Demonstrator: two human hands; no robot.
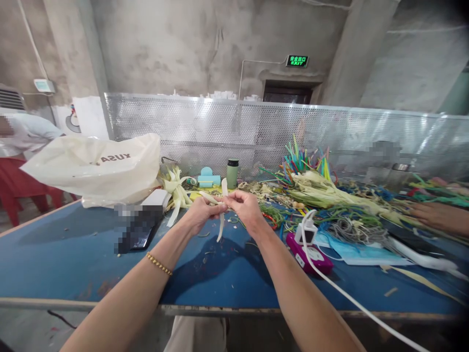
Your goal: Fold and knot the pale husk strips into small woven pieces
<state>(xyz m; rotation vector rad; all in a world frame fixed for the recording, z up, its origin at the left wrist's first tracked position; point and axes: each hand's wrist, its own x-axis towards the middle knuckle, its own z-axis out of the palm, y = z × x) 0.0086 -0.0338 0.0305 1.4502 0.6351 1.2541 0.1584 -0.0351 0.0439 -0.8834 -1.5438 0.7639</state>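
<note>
Over the middle of the blue table (91,264), both my hands meet at pale corn husk strips (220,229). My left hand (200,213) has thumb and fingers closed on them from the left. From the right, my right hand (246,208) pinches them between thumb and forefinger. One strip end stands up between the hands, another hangs below them, and a further piece points to the upper left. How the strips cross is hidden by my fingers. A bundle of pale husks (176,188) lies just beyond my left hand.
A white bag (120,176) and a phone (141,234) lie left. Behind stands a green cup (232,173) before a perforated metal screen (190,127). Right are husks (322,190), coloured cords (361,230), a purple power block (315,259) with a cable, and another person's hand (437,217).
</note>
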